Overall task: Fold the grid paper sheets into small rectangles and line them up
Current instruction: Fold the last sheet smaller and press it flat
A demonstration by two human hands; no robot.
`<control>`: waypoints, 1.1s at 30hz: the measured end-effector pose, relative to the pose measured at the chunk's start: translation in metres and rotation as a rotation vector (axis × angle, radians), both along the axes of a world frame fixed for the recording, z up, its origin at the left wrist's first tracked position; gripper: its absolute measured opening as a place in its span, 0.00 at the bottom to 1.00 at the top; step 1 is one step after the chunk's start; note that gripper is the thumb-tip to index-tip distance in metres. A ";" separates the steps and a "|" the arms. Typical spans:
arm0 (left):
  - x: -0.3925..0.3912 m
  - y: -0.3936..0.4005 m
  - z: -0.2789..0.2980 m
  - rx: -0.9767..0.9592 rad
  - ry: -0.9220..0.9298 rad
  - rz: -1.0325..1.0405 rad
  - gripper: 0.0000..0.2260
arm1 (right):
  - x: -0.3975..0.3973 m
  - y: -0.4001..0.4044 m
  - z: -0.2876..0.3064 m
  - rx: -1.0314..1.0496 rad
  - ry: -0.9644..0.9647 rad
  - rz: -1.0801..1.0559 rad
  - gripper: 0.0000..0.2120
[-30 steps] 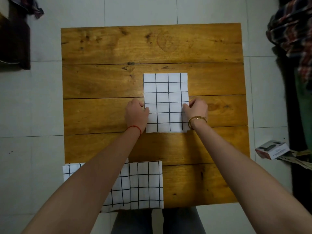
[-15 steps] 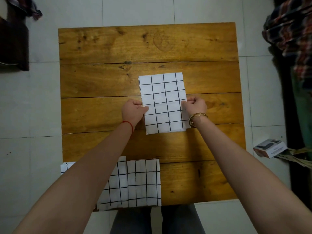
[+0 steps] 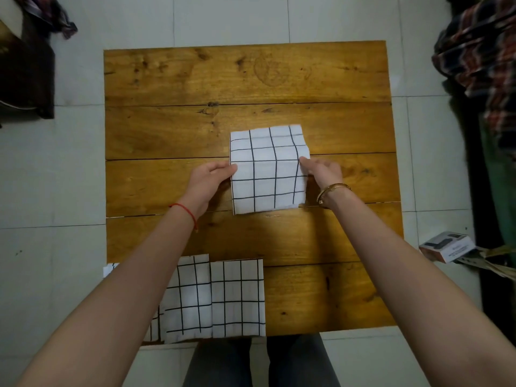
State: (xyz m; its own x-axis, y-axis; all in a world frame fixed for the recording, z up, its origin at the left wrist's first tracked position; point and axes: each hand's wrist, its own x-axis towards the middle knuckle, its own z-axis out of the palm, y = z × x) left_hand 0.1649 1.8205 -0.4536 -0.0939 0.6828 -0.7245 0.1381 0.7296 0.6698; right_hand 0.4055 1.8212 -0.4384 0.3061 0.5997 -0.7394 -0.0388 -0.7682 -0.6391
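A white sheet of paper printed with a black grid [image 3: 268, 169] lies near the middle of a square table of varnished brown wooden planks [image 3: 195, 79], and both bare hands pinch it at mid-height. The left hand [image 3: 208, 181], with a thin red string around its wrist, closes thumb and fingers on the sheet's left edge. The right hand [image 3: 321, 170], with a gold bangle on its wrist, clamps fingertips on the right edge. Between the two grips the sheet is bent across its width: the part beyond the hands rises off the wood and its grid lines bow, while the part on the near side of the hands lies flat on the planks, its lower edge resting about level with the wrists.

Well back from the grips, toward the person's body, folded grid paper rectangles [image 3: 237, 297] lie side by side at the near edge of the table. The rightmost one lies in full view, the one beside it touches its left edge, and a further piece to the left is mostly hidden under the left forearm, so its outline cannot be told. They sit below and left of the held sheet, apart from it, with bare wood between.

Off the table, on the pale tiled floor to the right of the right forearm, lies a small white and orange cardboard box [image 3: 446, 247]
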 end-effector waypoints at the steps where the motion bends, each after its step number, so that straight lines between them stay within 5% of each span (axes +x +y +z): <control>1: -0.001 0.000 0.004 0.023 -0.001 0.007 0.13 | -0.001 -0.001 0.002 0.036 -0.023 0.015 0.10; 9: -0.006 -0.007 0.036 0.501 0.139 0.010 0.07 | -0.013 -0.005 0.030 0.372 -0.216 0.075 0.11; 14: -0.005 -0.013 0.057 0.584 -0.010 0.079 0.06 | -0.012 -0.006 0.041 0.514 -0.014 -0.008 0.11; 20: -0.001 -0.012 0.061 0.485 -0.049 0.185 0.07 | -0.011 -0.011 0.045 0.519 -0.024 -0.040 0.05; 29: 0.000 -0.029 0.013 0.147 0.044 -0.025 0.24 | -0.015 -0.028 -0.007 0.239 -0.298 0.195 0.14; 33: 0.001 -0.036 -0.005 0.067 0.053 -0.046 0.23 | -0.018 -0.032 -0.023 0.199 -0.380 0.200 0.06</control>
